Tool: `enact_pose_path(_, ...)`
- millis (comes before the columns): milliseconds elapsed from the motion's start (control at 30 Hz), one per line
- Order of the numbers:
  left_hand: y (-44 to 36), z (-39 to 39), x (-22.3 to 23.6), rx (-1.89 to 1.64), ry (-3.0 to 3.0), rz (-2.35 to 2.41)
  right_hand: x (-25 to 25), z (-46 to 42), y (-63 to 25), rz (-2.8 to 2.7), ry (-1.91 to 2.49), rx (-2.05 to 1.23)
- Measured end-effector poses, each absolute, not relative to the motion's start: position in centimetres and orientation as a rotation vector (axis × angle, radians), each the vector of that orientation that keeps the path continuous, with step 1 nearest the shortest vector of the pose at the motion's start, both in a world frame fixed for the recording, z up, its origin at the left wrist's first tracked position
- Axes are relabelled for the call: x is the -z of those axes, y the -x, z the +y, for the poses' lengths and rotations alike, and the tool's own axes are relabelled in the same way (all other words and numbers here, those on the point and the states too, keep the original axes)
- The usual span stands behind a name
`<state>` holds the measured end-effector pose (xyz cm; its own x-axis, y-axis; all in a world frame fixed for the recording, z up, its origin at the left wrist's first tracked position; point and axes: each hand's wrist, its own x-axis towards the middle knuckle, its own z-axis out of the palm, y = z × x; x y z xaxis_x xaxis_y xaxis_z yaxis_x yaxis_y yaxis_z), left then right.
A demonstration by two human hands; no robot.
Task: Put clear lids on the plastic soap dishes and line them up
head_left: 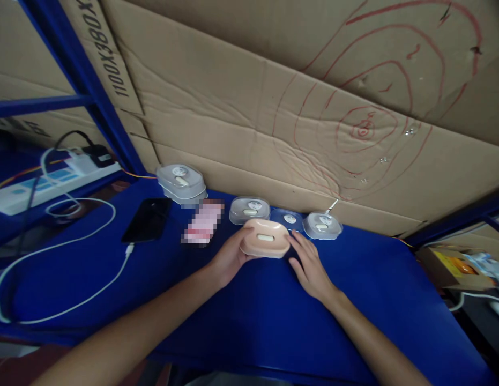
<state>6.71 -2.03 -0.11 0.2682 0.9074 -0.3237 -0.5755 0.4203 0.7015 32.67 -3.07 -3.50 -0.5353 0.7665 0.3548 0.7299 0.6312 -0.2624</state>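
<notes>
A peach-coloured oval soap dish [266,237] sits in the middle of the blue table [241,321]. My left hand [230,258] grips its left side with the fingers curled round the rim. My right hand [309,265] lies beside its right edge, fingers stretched out and touching the dish. Behind it stand clear plastic dishes: a stack [180,183] at the left, one [249,209] just behind the peach dish, a flat clear piece [287,219], and another [322,224] at the right.
A black phone [147,220] lies at the left on a white charging cable [56,252]. A blurred pink item [203,222] lies beside it. A white power strip [48,179] sits far left. Cardboard [297,107] walls the back. A box of items [462,265] is at the right.
</notes>
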Motion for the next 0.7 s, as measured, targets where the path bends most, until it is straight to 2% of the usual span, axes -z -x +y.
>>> enact_pose_path(133,-5.3,-0.9,-0.9,-1.200,-0.449,0.876,3.9,-1.2,-32.9,-2.389,1.372,-0.065)
enact_pose_path(300,-5.1,-0.7,-1.2,-1.188,-0.501,0.852,3.4,-2.7,-33.8,-2.411,1.400,0.009)
enact_pose_path(400,-5.3,-0.8,-0.8,-1.137,-0.536,0.844,3.7,-2.9,-34.5,-2.404,1.434,-0.078)
enact_pose_path(500,-5.6,-0.8,-0.4,-1.090,-0.550,0.846,4.0,-2.3,-35.0,-2.150,1.461,-0.177)
enact_pose_path(600,-5.9,-1.0,-0.1,-1.047,-0.593,0.841,3.4,-2.4,-35.1,-1.953,1.365,-0.230)
enact_pose_path(700,-6.5,-1.7,0.0,-0.940,-0.665,0.747,2.4,-3.7,-34.3,-2.097,1.173,-0.182)
